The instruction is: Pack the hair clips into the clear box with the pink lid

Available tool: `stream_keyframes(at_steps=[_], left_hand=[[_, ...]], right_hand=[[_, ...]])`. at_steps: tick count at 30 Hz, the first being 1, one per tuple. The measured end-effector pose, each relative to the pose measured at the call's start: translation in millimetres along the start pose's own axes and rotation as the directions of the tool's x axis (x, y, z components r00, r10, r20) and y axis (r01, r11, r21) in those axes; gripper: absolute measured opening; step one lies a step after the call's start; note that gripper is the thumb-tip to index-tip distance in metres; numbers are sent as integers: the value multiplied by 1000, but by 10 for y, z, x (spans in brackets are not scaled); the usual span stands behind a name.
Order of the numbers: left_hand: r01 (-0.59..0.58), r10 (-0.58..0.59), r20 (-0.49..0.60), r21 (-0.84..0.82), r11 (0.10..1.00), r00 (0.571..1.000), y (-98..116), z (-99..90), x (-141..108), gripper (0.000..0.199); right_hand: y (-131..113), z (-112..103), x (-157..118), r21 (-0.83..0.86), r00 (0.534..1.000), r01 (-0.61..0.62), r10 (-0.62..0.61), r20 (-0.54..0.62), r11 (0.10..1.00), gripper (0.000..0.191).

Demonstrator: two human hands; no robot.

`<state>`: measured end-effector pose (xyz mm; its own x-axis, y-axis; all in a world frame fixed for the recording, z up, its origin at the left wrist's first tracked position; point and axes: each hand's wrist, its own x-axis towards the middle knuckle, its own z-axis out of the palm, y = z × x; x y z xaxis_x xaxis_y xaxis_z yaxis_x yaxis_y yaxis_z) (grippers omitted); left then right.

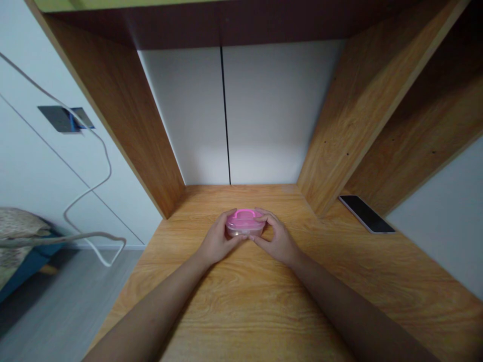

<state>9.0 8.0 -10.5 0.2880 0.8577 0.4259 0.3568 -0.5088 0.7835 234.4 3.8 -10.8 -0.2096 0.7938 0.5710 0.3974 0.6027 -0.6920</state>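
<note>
A small clear plastic box (245, 222) with a pink lid and a pink handle on top rests on the wooden desk, near its back. My left hand (221, 239) grips the box's left side, thumb at the front and fingers round the side. On the opposite side my right hand (277, 238) holds it the same way. Both thumbs nearly meet at the front edge below the lid. The lid looks closed. Something pale shows through the clear wall, too small to name.
Wooden uprights (339, 125) flank the desk (241, 311), with a dark shelf (226, 25) overhead. A smartphone (366, 213) lies at the right by the wall. At the left, a white cable (107, 156) hangs in front of a wall socket (56, 118).
</note>
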Motion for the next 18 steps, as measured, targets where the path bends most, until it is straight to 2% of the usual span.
stream_keyframes(at_steps=[18], left_hand=[[7,-6,-39,17,1000,999,-12,20,19,69]], right_hand=[[96,57,8,17,999,-32,32,-18,999,39]])
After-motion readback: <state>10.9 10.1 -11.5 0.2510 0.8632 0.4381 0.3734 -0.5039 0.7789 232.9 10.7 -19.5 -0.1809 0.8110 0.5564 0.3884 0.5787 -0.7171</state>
